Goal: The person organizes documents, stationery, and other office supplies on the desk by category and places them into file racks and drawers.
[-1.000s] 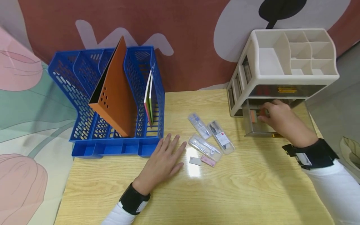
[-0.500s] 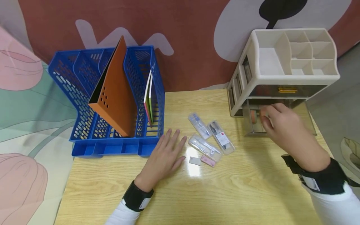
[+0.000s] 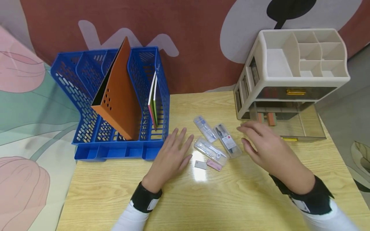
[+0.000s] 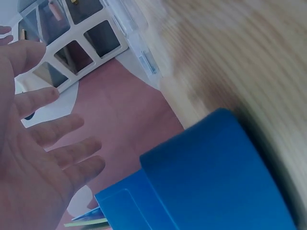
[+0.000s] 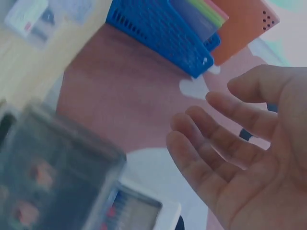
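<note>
My right hand (image 3: 264, 147) holds nothing; its fingers are loosely bent, between the pulled-out drawer (image 3: 310, 123) and three clear plastic cases. Inside the drawer lie two small orange blocks with greenish sides, one block (image 3: 271, 119) beside the other (image 3: 260, 118). My left hand (image 3: 170, 158) has its fingers spread over the table, near the front right corner of the blue rack (image 3: 115, 150). Nearest the right fingertips is a clear case (image 3: 227, 141) with a white label. A second case (image 3: 205, 129) and a third case (image 3: 211, 151) lie left of it.
A small grey rectangle (image 3: 200, 165) and a pink one (image 3: 214, 165) lie before the cases. The blue rack bears an orange file holder (image 3: 121, 102) and thin booklets (image 3: 153, 99). The white drawer cabinet (image 3: 264, 61) stands at the back right, its upper drawer (image 3: 296, 93) closed.
My right hand has let go of an orange block in the drawer and moved out, left and toward me, near the cases. My left hand has shifted slightly right.
</note>
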A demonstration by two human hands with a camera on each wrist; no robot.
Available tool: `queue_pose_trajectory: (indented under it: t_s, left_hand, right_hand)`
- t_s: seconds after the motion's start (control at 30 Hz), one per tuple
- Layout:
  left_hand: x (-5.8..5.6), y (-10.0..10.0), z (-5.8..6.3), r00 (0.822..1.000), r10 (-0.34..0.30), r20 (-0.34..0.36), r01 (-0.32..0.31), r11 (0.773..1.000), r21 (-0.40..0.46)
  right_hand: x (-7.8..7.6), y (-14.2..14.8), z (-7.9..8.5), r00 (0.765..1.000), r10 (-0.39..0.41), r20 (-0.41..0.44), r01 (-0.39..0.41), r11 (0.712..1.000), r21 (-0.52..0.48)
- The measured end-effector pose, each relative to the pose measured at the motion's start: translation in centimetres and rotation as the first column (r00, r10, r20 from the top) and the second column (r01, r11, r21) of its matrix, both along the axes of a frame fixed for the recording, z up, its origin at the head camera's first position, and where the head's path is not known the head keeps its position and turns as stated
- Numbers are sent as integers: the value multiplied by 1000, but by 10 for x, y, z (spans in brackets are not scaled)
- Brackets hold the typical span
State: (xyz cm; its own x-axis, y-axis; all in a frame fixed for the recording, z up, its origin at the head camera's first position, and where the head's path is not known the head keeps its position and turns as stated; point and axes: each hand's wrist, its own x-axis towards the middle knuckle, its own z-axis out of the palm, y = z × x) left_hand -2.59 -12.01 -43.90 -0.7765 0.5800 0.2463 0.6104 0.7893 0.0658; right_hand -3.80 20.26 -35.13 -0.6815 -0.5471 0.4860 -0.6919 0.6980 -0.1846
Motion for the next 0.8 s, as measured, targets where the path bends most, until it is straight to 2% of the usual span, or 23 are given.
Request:
queue_pose_trajectory:
  t_s: [0.23, 0.37, 0.57, 0.73, 0.8]
  left_hand:
    - [-3, 4, -3, 1000, 6, 16, -7, 1000, 22]
    - [-5, 6, -6, 1000, 16, 15, -16, 999, 30]
    - [-5, 10, -7, 999, 29, 35, -30, 999, 34]
    - [-4, 13, -8, 999, 30, 43, -31, 999, 25]
    - [-4, 13, -8, 998, 34, 49, -35, 999, 20]
  right_hand:
    - [11, -25, -32, 991, 108, 80, -109, 994, 7]
    - [20, -42, -56, 980, 133, 149, -139, 990, 26]
    - [32, -61, -85, 970, 110, 219, -141, 981, 132]
    - [41, -70, -99, 975, 52, 218, -111, 957, 269]
    - [44, -73, -102, 978, 30, 206, -91, 952, 293]
